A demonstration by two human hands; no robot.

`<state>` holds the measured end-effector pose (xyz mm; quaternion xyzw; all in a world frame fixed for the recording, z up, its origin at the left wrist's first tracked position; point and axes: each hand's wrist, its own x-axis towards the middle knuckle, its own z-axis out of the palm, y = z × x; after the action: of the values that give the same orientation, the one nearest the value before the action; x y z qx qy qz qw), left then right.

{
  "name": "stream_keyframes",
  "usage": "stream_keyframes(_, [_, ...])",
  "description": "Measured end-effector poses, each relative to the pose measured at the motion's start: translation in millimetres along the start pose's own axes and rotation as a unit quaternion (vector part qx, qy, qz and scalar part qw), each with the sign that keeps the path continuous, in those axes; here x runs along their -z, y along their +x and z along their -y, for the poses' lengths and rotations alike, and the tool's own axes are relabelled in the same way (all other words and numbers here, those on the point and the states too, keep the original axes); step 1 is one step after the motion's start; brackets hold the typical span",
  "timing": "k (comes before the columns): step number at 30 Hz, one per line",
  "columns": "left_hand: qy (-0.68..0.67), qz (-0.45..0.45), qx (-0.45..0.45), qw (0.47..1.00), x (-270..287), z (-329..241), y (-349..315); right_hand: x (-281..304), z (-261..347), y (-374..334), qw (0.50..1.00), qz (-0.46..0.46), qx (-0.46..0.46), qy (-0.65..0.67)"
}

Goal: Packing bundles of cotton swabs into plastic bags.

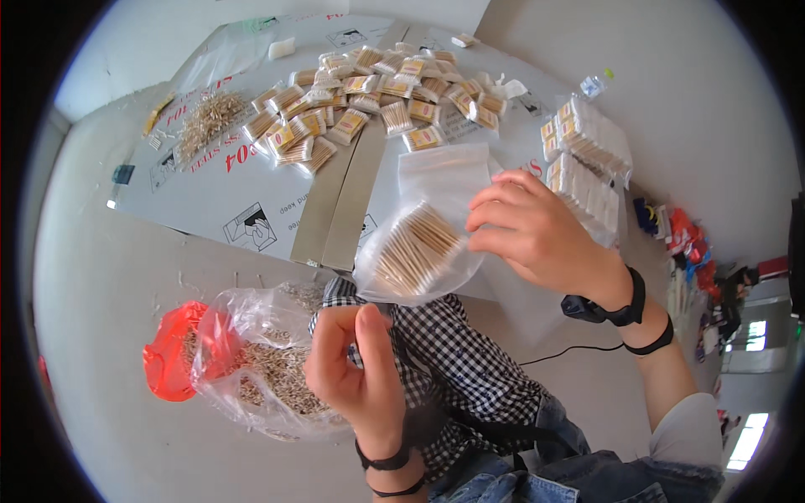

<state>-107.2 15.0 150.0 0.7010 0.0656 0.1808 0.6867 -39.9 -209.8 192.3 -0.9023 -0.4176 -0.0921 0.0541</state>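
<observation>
A clear plastic bag (381, 289) with a bundle of wooden-stick cotton swabs (415, 251) inside hangs in front of me at the table's near edge. Its flat upper flap is blank. My right hand (537, 226) grips the bag's right side between thumb and fingers. Just below the bag's lower left edge, my left hand (360, 360) is closed, thumb against curled fingers. Whether those fingers pinch anything is hidden. The swabs lie side by side in two slanted groups.
Filled swab packets (348, 126) are heaped across the table (272, 197). Loose swabs (210, 121) lie at its far left. Stacked bundles of packs (587, 138) stand at the right. A large open bag of swabs (289, 377) sits below left, beside a red plastic bag (172, 356).
</observation>
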Motion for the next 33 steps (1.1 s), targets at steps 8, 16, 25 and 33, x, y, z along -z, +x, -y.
stream_keyframes(8, [0.287, 0.403, -0.182, 0.85, -53, 19, 70, -32, 15, -14, 0.967, -0.227, -0.102, 0.054])
stream_keyframes(16, [0.414, 0.501, -0.354, 0.673, -55, 44, 67, -47, 11, -22, 0.961, -0.256, -0.084, 0.056])
stream_keyframes(25, [0.377, 0.412, -0.253, 0.79, -60, 16, 55, -141, -212, -25, 0.882, -0.182, -0.424, 0.098])
stream_keyframes(33, [0.415, 0.374, -0.312, 0.768, -48, 20, 49, -226, -272, -29, 0.895, -0.138, -0.409, -0.11])
